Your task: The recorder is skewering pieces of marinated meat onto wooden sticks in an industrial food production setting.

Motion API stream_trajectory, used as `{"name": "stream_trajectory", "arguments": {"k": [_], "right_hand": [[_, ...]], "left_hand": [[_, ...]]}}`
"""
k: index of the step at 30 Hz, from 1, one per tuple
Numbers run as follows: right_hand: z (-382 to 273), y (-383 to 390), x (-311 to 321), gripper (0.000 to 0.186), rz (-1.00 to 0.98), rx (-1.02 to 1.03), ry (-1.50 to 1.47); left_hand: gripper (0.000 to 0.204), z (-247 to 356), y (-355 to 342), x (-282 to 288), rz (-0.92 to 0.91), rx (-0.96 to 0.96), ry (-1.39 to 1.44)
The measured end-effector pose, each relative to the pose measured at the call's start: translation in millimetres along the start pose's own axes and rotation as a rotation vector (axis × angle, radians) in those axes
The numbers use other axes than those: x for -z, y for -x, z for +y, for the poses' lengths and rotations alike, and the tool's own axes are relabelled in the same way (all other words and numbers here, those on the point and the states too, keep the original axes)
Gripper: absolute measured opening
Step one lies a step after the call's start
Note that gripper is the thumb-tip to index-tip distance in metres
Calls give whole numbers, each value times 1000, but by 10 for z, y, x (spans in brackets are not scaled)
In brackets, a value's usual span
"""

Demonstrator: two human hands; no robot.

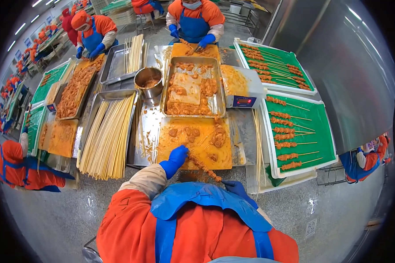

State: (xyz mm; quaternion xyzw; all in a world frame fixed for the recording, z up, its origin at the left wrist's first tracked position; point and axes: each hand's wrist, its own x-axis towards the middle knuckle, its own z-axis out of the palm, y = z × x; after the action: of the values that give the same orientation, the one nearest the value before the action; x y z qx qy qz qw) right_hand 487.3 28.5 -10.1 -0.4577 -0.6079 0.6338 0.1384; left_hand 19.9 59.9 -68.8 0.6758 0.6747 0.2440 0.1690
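Note:
A meat skewer (205,167) slants across the near edge of my orange cutting board (171,151), its lower end past the edge. My left hand (175,161), in a blue glove, is closed at the skewer's upper end. Beside its lower end, my right hand (238,189) is closed in a darker-looking glove, its fingertips at the stick end; my apron partly hides that hand. Loose marinated meat pieces (218,139) lie on the board. Just beyond stands a metal tray (163,103) of red-orange meat.
Bamboo sticks (107,136) fill a tray at left, near a steel pot (149,83). A scale (243,101) stands right of the meat tray. Finished skewers lie on green-lined trays (309,131) at right. A co-worker (195,22) works opposite; others sit at left.

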Motion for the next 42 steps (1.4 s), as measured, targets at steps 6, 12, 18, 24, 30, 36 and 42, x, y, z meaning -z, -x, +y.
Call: {"name": "stream_trajectory", "arguments": {"k": [6,12,18,24,30,36,42], "right_hand": [[-71,-153,-74,37,19,-114,23],[28,3,267,42,-63,-262,-207],[-584,-894,1401,35,296,-99,-369],[-1795,-2829,2052,61,344,135,-434],[-1774,-3248,2216,51,222,163,-481],[-762,-2216,2135,60,223,-110,-685],[-443,-2265,2505,59,221,-57,-711]], "left_hand": [[17,32,13,-31,-11,-8,4],[33,-22,-28,50,93,-48,73],[45,-153,-377,4,400,160,118],[39,84,-663,-254,205,63,248],[63,233,-65,-345,175,288,354],[62,280,-288,-430,200,278,337],[56,292,-435,-357,179,258,367]]}}
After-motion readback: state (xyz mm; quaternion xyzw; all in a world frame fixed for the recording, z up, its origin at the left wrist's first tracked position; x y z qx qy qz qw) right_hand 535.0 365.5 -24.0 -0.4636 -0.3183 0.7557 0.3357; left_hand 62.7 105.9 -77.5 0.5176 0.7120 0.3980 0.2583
